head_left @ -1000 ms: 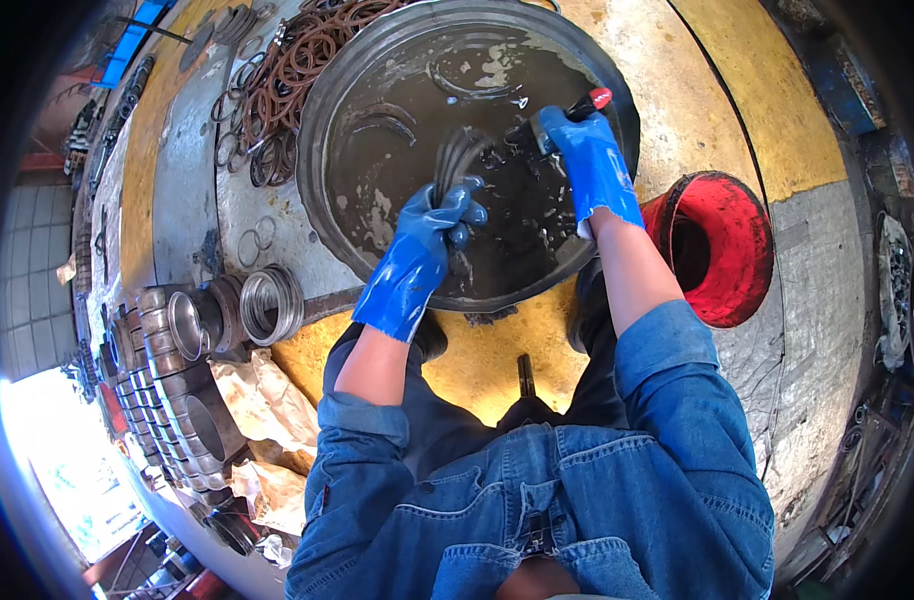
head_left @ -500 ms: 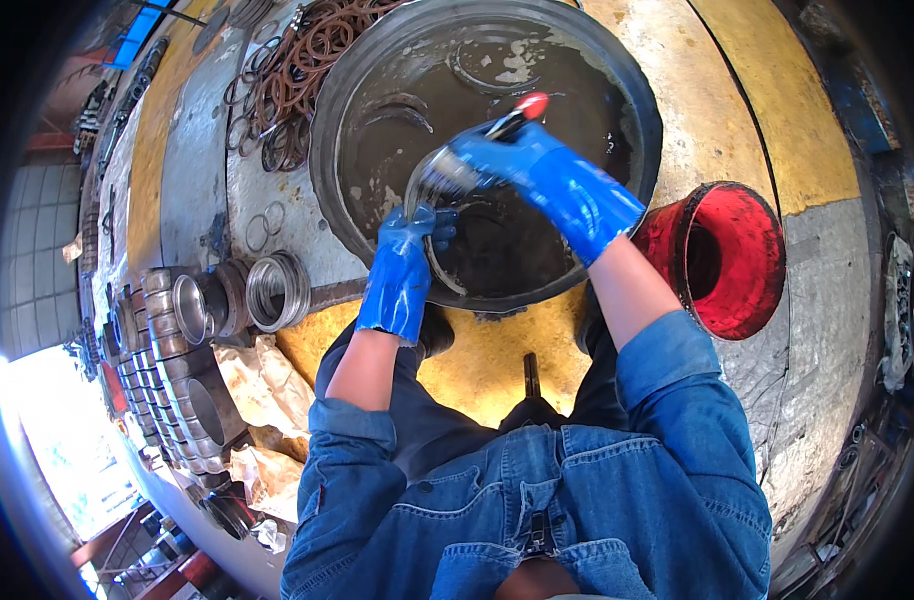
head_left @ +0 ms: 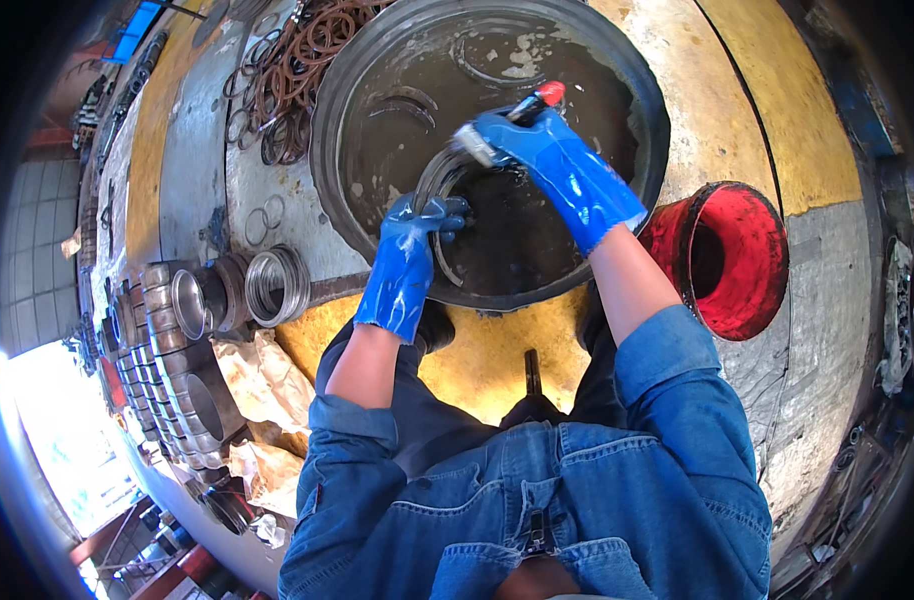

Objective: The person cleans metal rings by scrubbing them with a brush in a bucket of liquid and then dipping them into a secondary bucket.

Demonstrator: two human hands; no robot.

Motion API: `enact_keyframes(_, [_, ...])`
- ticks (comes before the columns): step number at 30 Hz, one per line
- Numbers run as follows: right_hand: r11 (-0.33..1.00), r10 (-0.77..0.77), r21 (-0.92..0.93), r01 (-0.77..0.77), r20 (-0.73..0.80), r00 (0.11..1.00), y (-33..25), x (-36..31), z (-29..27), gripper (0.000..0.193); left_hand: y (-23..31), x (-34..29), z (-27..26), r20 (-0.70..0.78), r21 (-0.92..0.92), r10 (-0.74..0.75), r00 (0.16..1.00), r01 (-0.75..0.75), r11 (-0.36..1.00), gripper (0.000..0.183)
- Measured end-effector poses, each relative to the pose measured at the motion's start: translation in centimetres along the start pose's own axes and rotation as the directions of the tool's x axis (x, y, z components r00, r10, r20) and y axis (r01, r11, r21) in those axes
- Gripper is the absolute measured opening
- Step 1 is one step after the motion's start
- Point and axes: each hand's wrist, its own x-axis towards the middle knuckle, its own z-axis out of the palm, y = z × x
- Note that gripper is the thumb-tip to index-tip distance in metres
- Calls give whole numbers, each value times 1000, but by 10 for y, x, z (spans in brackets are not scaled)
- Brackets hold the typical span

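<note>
Both my hands wear blue rubber gloves over a wide dark round basin holding murky dark liquid. My left hand is closed around the lower left side of a metal ring, tilted over the liquid; whether it is one ring or a few together I cannot tell. In my right hand is a brush with a dark, red-ended handle. Its pale bristles, blurred by motion, meet the top of the ring. Curved pieces of other rings show in the liquid at the far side.
A heap of rusty rings lies beyond the basin's left rim. Shiny rings and rows of metal cylinders stand at left, near crumpled brown paper. A red flared container lies right of the basin.
My right hand has shifted slightly to the right with the brush, whose bristles now sit higher on the ring. My left hand keeps its hold, moved only a little.
</note>
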Motion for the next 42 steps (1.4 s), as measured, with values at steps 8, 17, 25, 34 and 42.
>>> enact_keyframes(8, [990, 33, -133, -36, -29, 999, 5, 3, -11, 35, 10, 6, 13, 51, 51, -26, 998, 23, 998, 30])
enact_keyframes(17, [869, 103, -392, -303, -455, 884, -3, -30, -39, 47, 32, -1, 25, 62, 145, -200, 978, 189, 971, 29])
enact_keyframes(25, [980, 98, -87, -181, -581, 808, -21, -61, -76, 42, 5, -14, 56, 176, -45, 51, 983, -44, 998, 33])
enact_keyframes(34, [989, 35, 146, 11, -307, 951, -16, -53, -60, 41, 26, -5, 4, 174, 43, -199, 964, 194, 980, 32])
enact_keyframes(42, [976, -188, -52, 212, 291, 938, -20, -33, 29, 28, 5, -1, -8, -16, 101, -80, 997, 82, 991, 28])
